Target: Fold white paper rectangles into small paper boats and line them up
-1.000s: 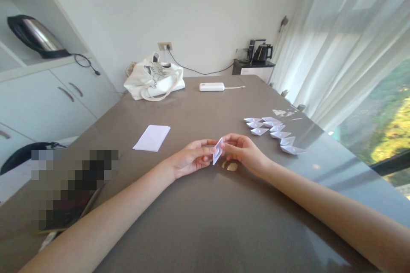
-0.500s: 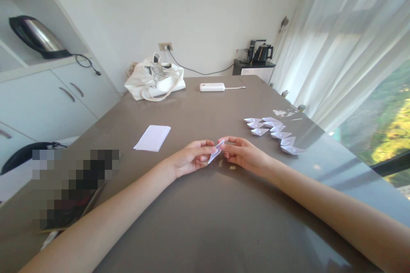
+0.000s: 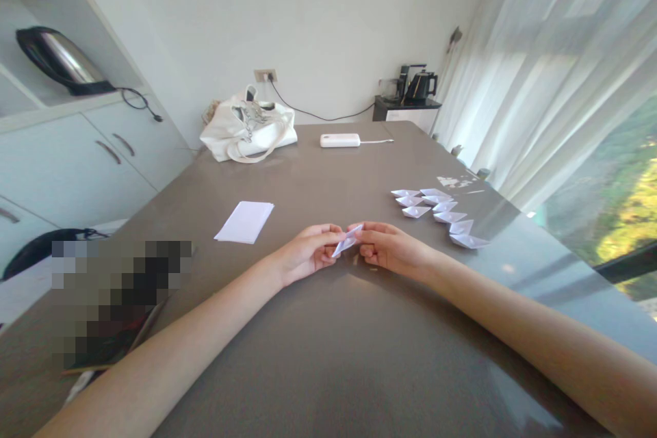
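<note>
The faint marks on the white power bank [image 3: 339,140] at twelve o'clock are too small to read. Taking the piece in the fingers as the clock's centre: a small folded paper boat [image 3: 348,241], crisp, white and pointed at both ends, sits tilted between the two hands, above the worktop [image 3: 328,349]. The left hand [image 3: 311,253] pinches its near end and the right hand [image 3: 393,246] its far end, thumbs on the paper, the hands near each other but not touching. Between two and three o'clock lie finished-looking paper boats [image 3: 450,217] in two staggered rows, sharp-creased diamonds with raised middles. Beyond them, at two, are torn white scraps [image 3: 452,182]. Between nine and ten rests a flat stack of smooth white sheets [image 3: 245,222], edges slightly uneven. Near eleven slumps a soft, glossy white bag [image 3: 249,130] with a metal chain. The worktop is grey-brown, smooth and reflective.
</note>
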`<act>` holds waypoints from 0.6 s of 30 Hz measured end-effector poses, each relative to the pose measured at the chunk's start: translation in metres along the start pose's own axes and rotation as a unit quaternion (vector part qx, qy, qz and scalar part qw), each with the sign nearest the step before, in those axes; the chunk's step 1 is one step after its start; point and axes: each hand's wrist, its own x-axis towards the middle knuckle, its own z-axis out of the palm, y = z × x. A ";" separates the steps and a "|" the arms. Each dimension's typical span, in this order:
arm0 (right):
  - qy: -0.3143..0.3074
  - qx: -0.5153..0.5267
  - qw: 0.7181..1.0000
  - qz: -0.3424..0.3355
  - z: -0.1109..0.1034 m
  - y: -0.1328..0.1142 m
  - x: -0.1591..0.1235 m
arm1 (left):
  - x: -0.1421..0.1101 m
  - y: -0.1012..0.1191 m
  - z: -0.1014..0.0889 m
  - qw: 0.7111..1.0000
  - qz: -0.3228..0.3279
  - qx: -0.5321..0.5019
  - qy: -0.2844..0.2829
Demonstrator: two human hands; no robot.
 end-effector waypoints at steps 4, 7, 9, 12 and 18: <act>0.003 -0.021 1.000 0.001 0.003 -0.001 -0.002 | -0.002 0.001 0.001 1.000 -0.002 0.008 -0.020; 0.022 -0.075 0.997 -0.022 0.003 -0.002 -0.003 | -0.002 0.002 0.001 1.000 -0.006 0.019 -0.021; 0.058 -0.148 0.985 -0.060 0.000 -0.002 -0.001 | -0.003 0.002 0.002 0.999 -0.006 0.031 -0.008; 0.114 -0.257 0.952 -0.125 -0.007 -0.003 0.002 | -0.004 0.001 0.004 0.998 0.002 0.063 0.007; 0.093 -0.302 0.939 -0.133 -0.010 -0.005 0.002 | -0.004 -0.001 0.004 0.996 0.015 0.088 -0.003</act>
